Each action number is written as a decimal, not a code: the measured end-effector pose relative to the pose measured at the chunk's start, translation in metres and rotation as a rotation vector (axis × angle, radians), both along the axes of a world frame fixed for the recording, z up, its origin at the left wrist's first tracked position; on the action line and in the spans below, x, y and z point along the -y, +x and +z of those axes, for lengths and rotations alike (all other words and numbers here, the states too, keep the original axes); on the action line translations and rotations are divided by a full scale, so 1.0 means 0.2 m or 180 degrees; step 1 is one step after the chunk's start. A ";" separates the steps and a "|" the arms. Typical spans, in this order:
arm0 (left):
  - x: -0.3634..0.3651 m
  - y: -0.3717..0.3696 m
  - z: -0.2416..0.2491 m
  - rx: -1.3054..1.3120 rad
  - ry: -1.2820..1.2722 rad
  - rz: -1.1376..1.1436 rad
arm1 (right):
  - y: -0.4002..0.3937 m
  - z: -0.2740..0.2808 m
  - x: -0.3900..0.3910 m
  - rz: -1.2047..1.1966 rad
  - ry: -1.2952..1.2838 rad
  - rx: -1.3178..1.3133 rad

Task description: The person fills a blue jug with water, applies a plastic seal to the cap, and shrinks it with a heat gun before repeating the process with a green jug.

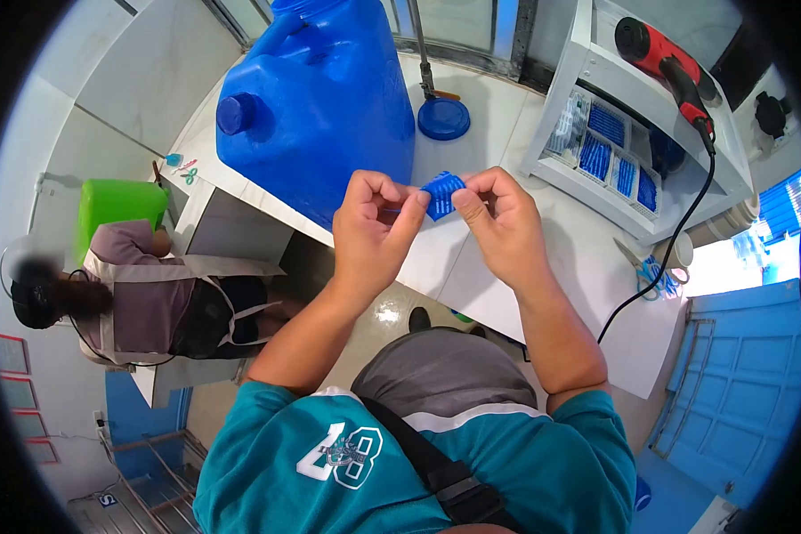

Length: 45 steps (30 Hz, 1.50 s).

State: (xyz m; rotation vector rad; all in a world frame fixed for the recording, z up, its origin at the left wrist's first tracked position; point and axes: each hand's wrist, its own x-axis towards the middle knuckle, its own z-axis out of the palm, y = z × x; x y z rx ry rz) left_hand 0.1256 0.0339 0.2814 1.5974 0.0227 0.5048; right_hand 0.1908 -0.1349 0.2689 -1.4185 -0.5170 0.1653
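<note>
A small blue plastic seal with white print [442, 195], which looks like a shrink seal, is pinched by its two sides between my hands. My left hand [376, 222] grips its left edge between thumb and fingers, and my right hand [500, 222] grips the right edge. Just behind my left hand stands a large blue water jug [316, 116] with a blue side cap [237, 115]. Part of the jug's lower right side is hidden by that hand. A round blue lid-like disc [443, 118] lies on the white table [481, 276] beyond the seal.
A white shelf [552, 98] at the right holds bins of blue printed seals [607, 125]. On top lies a red and black heat gun [663, 58], its cord hanging over the table. Blue scissors [654, 276] lie near the right edge. A person in an apron [151, 285] works at the left by a green container [116, 209].
</note>
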 end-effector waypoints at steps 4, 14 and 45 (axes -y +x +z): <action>-0.03 0.00 0.01 0.0411 0.1165 0.0193 | 0.02 0.01 0.01 0.0665 0.0507 -0.0398; -0.16 -0.11 0.27 0.0282 -0.0104 0.0037 | 0.09 0.29 0.07 -0.0284 -0.0729 0.1813; -0.64 -0.08 0.79 0.0170 0.4195 0.1074 | 0.29 0.79 0.84 -0.0530 -0.0591 0.0654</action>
